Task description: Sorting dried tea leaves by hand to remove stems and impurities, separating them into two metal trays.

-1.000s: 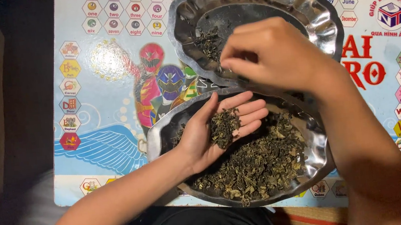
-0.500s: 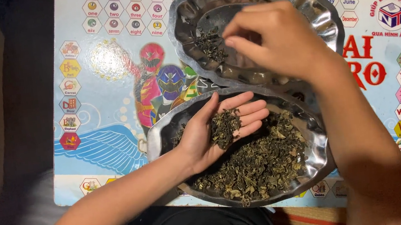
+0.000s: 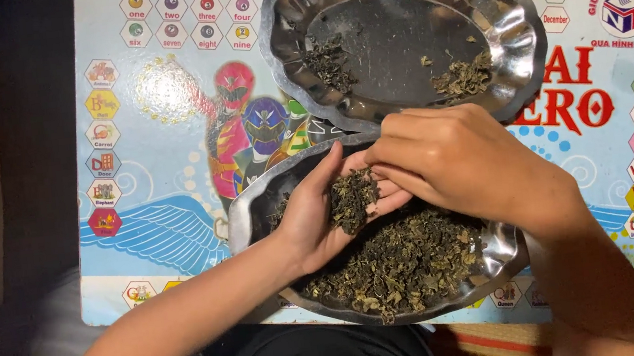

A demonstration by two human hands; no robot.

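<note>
A: While the left hand is lying palm up over the near tray, it is cupping a small heap of dried leaves, so loose bits are dropping back into the pile below, not onto the worktop.

B: How open is it?

A: Mostly open, fingers only slightly curled, acting as a scoop. Not clenched.

B: Right hand?

A: It is coming in from the right, knuckles up, fingertips bunched and touching the heap in the left palm. It looks like it is pinching at leaves, but the tips are hidden under the hand, so I cannot tell if anything is actually gripped.

B: Far tray?

A: Sitting just beyond the hands, its edge overlapping the near tray. It is holding two small separate clumps, one left, one right, with bare metal in the middle. Being that close is keeping the reach short, I'd judge.

B: Worktop?

A: A colourful printed board with cartoon figures, resting over the person's lap.
</note>
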